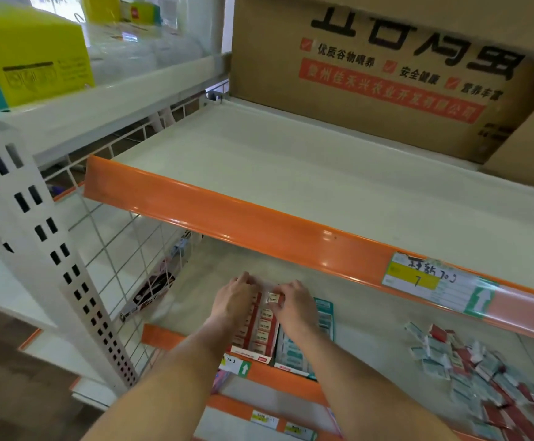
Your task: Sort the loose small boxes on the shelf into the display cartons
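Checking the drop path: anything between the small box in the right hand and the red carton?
Nothing visible. The right hand pinches the small box directly over the red carton; the left hand rests on the carton's left side, clear of the box.

Both forearms extended forward, bare. Left hand (233, 299) palm down, fingers curled downward at the tips. Right hand (292, 302) just beside it, thumb and forefinger pinched together. Hands nearly touching.
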`<action>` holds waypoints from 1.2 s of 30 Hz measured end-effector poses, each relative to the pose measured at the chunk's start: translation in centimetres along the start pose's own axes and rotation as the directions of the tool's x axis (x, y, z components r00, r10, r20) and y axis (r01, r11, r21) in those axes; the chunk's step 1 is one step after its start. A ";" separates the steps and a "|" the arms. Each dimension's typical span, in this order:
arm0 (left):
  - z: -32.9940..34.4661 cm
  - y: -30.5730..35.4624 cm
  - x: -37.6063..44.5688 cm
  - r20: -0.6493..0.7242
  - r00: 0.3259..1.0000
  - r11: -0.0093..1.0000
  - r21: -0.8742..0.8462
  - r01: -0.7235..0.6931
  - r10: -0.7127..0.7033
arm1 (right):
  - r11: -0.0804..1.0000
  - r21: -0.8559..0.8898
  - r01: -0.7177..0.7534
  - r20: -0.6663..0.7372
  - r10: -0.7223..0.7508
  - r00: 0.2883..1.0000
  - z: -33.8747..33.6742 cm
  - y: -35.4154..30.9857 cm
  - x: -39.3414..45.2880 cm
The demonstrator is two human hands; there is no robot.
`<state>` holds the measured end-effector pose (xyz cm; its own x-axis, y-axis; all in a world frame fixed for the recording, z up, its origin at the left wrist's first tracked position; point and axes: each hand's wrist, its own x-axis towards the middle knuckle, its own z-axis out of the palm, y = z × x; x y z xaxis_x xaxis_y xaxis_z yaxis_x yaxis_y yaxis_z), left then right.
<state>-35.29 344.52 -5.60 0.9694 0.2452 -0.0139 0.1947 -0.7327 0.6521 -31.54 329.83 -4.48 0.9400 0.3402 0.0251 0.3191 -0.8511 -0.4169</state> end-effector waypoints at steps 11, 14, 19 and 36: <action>-0.3 -1.1 0.9 0.088 0.995 0.986 0.155 -0.065 0.052 | 0.990 -0.137 0.031 0.090 -0.018 0.996 0.9 -0.4 0.3; -1.0 -0.6 0.7 0.118 0.990 0.973 0.204 -0.106 0.083 | 0.980 -0.182 0.078 0.109 -0.059 0.992 0.7 -0.4 0.3; -1.3 -1.0 0.6 0.103 0.991 0.972 0.211 -0.100 0.080 | 0.974 -0.212 0.084 0.118 -0.060 0.991 0.7 -0.3 0.2; 0.0 0.1 -2.8 -0.058 0.962 0.868 0.448 -0.213 0.266 | 0.998 0.042 0.037 -0.083 -0.033 0.996 -1.6 3.0 -2.4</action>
<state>-37.96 343.77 -5.43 0.9758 0.0780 0.2044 0.0296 -0.9728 0.2296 -32.64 325.80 -4.37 0.9357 0.3337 0.1143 0.3480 -0.8204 -0.4538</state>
